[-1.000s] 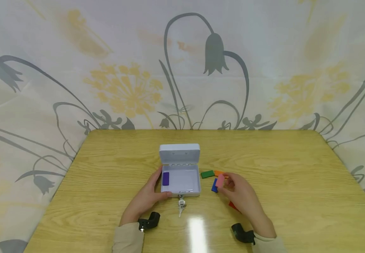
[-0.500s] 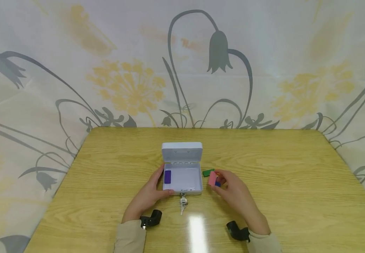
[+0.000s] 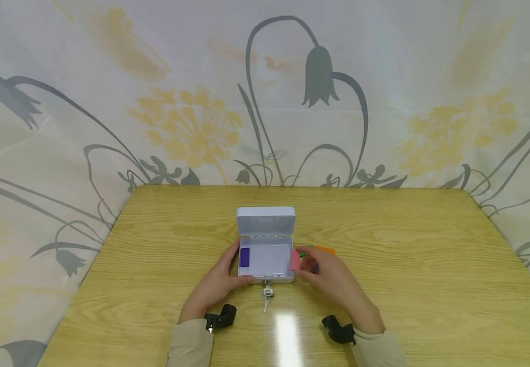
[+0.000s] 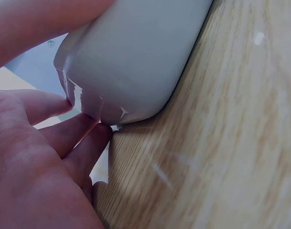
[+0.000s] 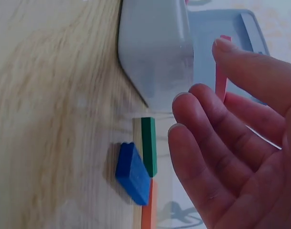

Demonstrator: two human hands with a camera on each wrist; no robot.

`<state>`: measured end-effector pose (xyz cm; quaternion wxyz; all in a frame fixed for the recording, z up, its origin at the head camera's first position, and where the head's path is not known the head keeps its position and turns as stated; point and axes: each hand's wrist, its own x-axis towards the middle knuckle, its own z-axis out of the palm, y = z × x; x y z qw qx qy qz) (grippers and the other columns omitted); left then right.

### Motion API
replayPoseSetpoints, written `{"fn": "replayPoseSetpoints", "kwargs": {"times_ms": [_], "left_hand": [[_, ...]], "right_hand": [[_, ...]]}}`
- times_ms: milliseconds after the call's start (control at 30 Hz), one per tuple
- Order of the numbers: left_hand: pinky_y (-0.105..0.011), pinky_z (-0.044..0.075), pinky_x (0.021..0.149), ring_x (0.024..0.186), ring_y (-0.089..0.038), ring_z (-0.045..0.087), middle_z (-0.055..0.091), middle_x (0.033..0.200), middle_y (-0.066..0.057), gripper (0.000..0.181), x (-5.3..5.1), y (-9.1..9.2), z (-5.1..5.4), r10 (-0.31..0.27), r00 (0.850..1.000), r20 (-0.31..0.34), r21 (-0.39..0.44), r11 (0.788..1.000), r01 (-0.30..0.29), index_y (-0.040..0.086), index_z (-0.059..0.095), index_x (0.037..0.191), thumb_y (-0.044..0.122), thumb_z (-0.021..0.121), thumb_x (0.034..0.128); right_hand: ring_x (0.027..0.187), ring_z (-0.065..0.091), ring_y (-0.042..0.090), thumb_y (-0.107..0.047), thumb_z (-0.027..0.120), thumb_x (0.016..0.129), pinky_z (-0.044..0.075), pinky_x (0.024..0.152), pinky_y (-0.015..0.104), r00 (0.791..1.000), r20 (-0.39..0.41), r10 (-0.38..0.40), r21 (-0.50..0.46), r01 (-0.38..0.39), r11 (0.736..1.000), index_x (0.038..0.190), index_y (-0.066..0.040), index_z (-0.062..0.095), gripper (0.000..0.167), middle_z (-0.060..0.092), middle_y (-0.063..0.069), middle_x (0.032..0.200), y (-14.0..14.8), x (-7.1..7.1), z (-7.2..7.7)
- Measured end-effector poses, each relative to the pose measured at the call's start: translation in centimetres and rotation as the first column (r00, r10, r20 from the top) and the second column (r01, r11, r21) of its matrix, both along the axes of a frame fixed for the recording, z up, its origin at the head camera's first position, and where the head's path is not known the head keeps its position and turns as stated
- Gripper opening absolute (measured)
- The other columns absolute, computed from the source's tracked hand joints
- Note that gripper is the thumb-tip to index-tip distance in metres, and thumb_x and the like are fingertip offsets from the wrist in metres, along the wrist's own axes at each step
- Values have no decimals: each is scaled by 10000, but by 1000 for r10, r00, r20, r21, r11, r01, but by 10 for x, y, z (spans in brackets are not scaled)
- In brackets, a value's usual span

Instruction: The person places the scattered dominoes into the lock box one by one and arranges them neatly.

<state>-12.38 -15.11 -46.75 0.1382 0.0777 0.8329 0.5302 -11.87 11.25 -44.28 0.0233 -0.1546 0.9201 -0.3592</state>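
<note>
A white metal box [image 3: 267, 279] stands on the table with its lid [image 3: 266, 222] raised. Inside, against its left wall, lies a purple block [image 3: 245, 257]. The left hand [image 3: 216, 285] grips the box's left side, thumb on the front edge; in the left wrist view its fingertips touch the box wall [image 4: 131, 62]. The right hand [image 3: 333, 278] pinches a pink block [image 3: 295, 260] upright at the box's right rim. In the right wrist view the pink block [image 5: 221, 76] is between thumb and forefinger, the other fingers loosely bent.
Keys [image 3: 267, 295] hang from the lock at the box's front. Right of the box lie a green block [image 5: 149, 147], a blue block [image 5: 133, 173] and an orange block [image 3: 326, 250], partly behind the right hand in the head view. A patterned cloth backs the table.
The right hand has carried the pink block leftward from above the blue block to the box's right rim. The left hand keeps its grip on the box. The head view has shifted slightly.
</note>
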Motion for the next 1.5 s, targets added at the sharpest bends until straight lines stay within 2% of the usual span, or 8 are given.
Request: {"fn": "replayPoseSetpoints", "kwargs": {"times_ms": [67,300,400,633,933,1233,1500], "left_hand": [[-499,76,1045,1333,-263,79,118,1480,-52,959,2,1,4,2,1000,13,1,1000,-2,200,134,1443,311,743,711],[-520,81,1036,1328,-308,80,113,1475,-117,920,12,6,33,10,999,38,7,1000,-10,113,128,1441,205,723,745],[-510,80,1040,1328,-302,84,114,1475,-111,917,13,6,35,6,999,34,2,1000,-6,121,126,1442,217,719,748],[-492,91,1045,1331,-229,96,123,1476,9,998,0,0,-3,9,1000,20,3,1000,-9,253,129,1442,394,752,675],[-497,94,1043,1328,-228,110,139,1473,4,983,-2,0,-4,8,1000,2,9,1000,-8,247,143,1440,396,748,679],[-490,97,1046,1325,-210,118,146,1470,14,992,-1,-1,-3,7,1000,13,26,1000,-8,230,136,1442,385,751,680],[-489,97,1045,1325,-222,117,147,1470,5,970,-3,-1,-5,0,1000,0,20,1000,0,225,135,1443,360,742,699]], "right_hand": [[675,512,18,-263,696,772,447,606,215,1000,8,20,-16,-20,1000,1189,-163,550,453,544,-143,762,-3,-1,1],[698,518,14,-261,700,770,459,633,200,999,-21,34,-31,-35,999,1195,-149,547,465,542,-153,764,-14,-4,2],[714,522,5,-238,705,768,463,639,197,999,-46,16,-32,-17,999,1207,-166,545,472,550,-154,782,-19,-6,3],[742,543,29,-178,697,776,470,637,197,998,-60,32,-73,-36,997,1233,-140,525,489,571,-115,817,-31,-12,5],[726,551,59,-184,682,792,463,586,195,995,-54,83,-94,-88,992,1219,-129,523,459,593,-78,817,-41,-18,5],[761,546,61,-290,646,819,463,598,213,993,68,97,-51,-94,994,1237,-175,515,452,586,-91,846,-49,-27,7],[671,527,60,-246,642,820,453,569,233,982,114,153,-28,-150,988,1202,-148,538,408,570,-94,797,-51,-35,10]]}}
